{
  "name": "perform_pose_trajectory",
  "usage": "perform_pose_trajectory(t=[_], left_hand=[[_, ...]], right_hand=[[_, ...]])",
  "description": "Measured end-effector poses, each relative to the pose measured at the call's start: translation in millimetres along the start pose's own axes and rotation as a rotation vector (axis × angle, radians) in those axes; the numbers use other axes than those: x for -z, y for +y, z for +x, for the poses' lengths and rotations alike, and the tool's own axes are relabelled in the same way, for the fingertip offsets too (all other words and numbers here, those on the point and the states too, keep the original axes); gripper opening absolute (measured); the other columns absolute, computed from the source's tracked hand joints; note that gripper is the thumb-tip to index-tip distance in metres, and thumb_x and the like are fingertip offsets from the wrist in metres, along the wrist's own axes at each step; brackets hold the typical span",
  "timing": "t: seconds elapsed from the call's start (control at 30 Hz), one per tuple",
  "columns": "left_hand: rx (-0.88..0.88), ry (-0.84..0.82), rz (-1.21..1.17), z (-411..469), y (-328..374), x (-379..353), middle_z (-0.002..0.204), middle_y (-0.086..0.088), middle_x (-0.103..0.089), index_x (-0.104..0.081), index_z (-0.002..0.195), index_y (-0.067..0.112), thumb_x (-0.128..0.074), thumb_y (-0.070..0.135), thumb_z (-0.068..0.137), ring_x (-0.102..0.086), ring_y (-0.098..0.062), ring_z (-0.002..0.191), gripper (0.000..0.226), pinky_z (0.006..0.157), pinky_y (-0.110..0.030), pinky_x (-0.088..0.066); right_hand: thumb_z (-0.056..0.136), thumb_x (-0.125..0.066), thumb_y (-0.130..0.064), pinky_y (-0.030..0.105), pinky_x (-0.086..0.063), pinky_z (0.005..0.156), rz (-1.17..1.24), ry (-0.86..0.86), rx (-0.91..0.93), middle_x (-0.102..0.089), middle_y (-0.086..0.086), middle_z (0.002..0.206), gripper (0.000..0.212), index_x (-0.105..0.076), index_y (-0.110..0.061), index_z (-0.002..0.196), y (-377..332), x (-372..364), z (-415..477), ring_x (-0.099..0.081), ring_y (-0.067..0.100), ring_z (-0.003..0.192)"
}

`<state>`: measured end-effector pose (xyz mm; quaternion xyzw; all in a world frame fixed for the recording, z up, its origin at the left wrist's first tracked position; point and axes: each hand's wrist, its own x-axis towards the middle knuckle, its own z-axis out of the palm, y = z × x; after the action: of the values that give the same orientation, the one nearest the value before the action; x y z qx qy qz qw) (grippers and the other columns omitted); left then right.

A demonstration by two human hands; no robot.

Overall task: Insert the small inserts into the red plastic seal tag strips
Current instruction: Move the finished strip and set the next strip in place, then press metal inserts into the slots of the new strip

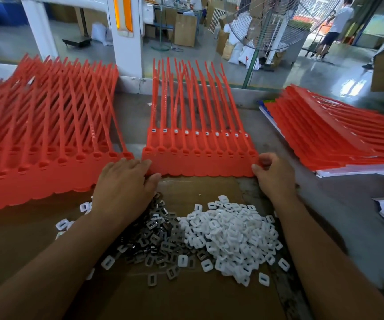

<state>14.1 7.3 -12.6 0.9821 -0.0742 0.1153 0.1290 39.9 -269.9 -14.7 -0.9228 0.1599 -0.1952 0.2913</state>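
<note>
While the middle sheet of red seal tag strips [200, 163] lies flat at the far edge of a cardboard sheet [186, 299], with a small white insert in the head of each strip, the left hand [126, 181] rests on its near-left corner, fingers nearly straight and thumb at the near edge. The right hand [275, 175] pinches the sheet's near-right corner between curled fingers and thumb. Near the wrists, a heap of metal inserts [158, 236] touches a heap of white plastic inserts [234, 234], and further red strips lie in a left stack [43, 135] and a right stack [334, 139].
</note>
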Motion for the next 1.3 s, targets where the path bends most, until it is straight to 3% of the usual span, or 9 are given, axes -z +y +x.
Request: perform_pose_trajectory(t=[0.23, 0.37, 0.5, 0.67, 0.8, 0.9, 1.03, 1.17, 1.3], left_hand=[[0.132, -0.033, 0.101, 0, -2, 2, 0.132, -0.002, -0.051, -0.050, 0.125, 0.020, -0.031, 0.050, 0.089, -0.033, -0.025, 0.131, 0.050, 0.110, -0.045, -0.013], [0.023, 0.014, 0.045, 1, -4, 0, 0.139, -0.001, -0.044, -0.048, 0.128, 0.020, -0.040, 0.040, 0.090, -0.026, -0.020, 0.136, 0.044, 0.112, -0.042, -0.006], [-0.061, -0.027, -0.023, -1, -1, -2, 0.142, 0.004, -0.039, -0.044, 0.131, 0.024, -0.040, 0.040, 0.091, -0.030, -0.012, 0.133, 0.044, 0.113, -0.038, -0.006], [0.067, 0.006, 0.025, -1, 0, 4, 0.125, 0.000, -0.056, -0.050, 0.124, 0.022, -0.037, 0.045, 0.090, -0.047, -0.018, 0.120, 0.043, 0.110, -0.046, -0.009], [0.034, 0.037, -0.005, -1, -4, 2, 0.123, 0.001, -0.058, -0.057, 0.119, 0.023, -0.042, 0.026, 0.090, -0.046, -0.020, 0.119, 0.033, 0.109, -0.048, -0.012], [-0.027, 0.118, -0.042, -1, -7, 0, 0.110, -0.005, -0.064, -0.068, 0.104, 0.018, -0.053, 0.013, 0.085, -0.055, -0.027, 0.105, 0.025, 0.100, -0.046, -0.027], [-0.154, 0.150, -0.101, 1, -7, -2, 0.082, -0.011, -0.071, -0.073, 0.077, 0.008, -0.063, -0.006, 0.069, -0.064, -0.030, 0.076, 0.019, 0.078, -0.040, -0.044], [-0.143, 0.113, -0.110, 1, -8, -4, 0.101, -0.011, -0.069, -0.071, 0.096, 0.007, -0.059, -0.007, 0.073, -0.062, -0.029, 0.094, 0.029, 0.091, -0.043, -0.040], [-0.175, 0.101, -0.124, 1, -7, -4, 0.110, -0.011, -0.066, -0.067, 0.105, 0.006, -0.055, -0.004, 0.079, -0.057, -0.027, 0.105, 0.030, 0.096, -0.037, -0.036]], right_hand=[[0.084, -0.062, -0.021, 0.029, -0.039, 0.091, -0.026, -0.013, -0.018, -0.060, 0.006, 0.116, 0.031, -0.060, -0.012, 0.113, 0, -1, -2, -0.054, 0.020, 0.108], [0.084, -0.062, -0.021, 0.030, -0.039, 0.091, -0.025, -0.013, -0.011, -0.060, 0.007, 0.116, 0.032, -0.060, -0.011, 0.115, 0, -1, -3, -0.054, 0.020, 0.108], [0.084, -0.062, -0.020, 0.030, -0.040, 0.090, -0.018, -0.012, -0.007, -0.062, 0.007, 0.114, 0.029, -0.062, -0.011, 0.112, 0, -2, -2, -0.055, 0.019, 0.106], [0.084, -0.062, -0.021, 0.026, -0.038, 0.087, -0.027, -0.009, 0.004, -0.063, 0.007, 0.112, 0.028, -0.063, -0.011, 0.110, 1, -3, -2, -0.056, 0.019, 0.104], [0.084, -0.062, -0.020, 0.029, -0.040, 0.090, 0.012, -0.009, -0.015, -0.061, 0.008, 0.114, 0.028, -0.062, -0.011, 0.111, -1, 0, -2, -0.055, 0.020, 0.106], [0.084, -0.061, -0.019, 0.031, -0.043, 0.090, 0.085, 0.003, 0.028, -0.061, 0.005, 0.112, 0.025, -0.062, -0.014, 0.109, -13, 7, -3, -0.055, 0.015, 0.101], [0.085, -0.062, -0.015, 0.009, -0.038, 0.072, 0.168, -0.243, 0.280, -0.060, -0.017, 0.085, 0.012, -0.067, -0.019, 0.094, -50, 16, -15, -0.052, -0.007, 0.077], [0.085, -0.063, -0.014, -0.004, -0.038, 0.072, 0.088, -0.623, 0.549, -0.062, -0.015, 0.088, 0.014, -0.069, -0.015, 0.097, -90, 12, -35, -0.052, -0.013, 0.077], [0.084, -0.063, -0.009, 0.006, -0.043, 0.077, 0.011, -0.796, 0.720, -0.068, -0.003, 0.101, 0.018, -0.069, -0.011, 0.101, -116, -3, -48, -0.058, -0.001, 0.083]])
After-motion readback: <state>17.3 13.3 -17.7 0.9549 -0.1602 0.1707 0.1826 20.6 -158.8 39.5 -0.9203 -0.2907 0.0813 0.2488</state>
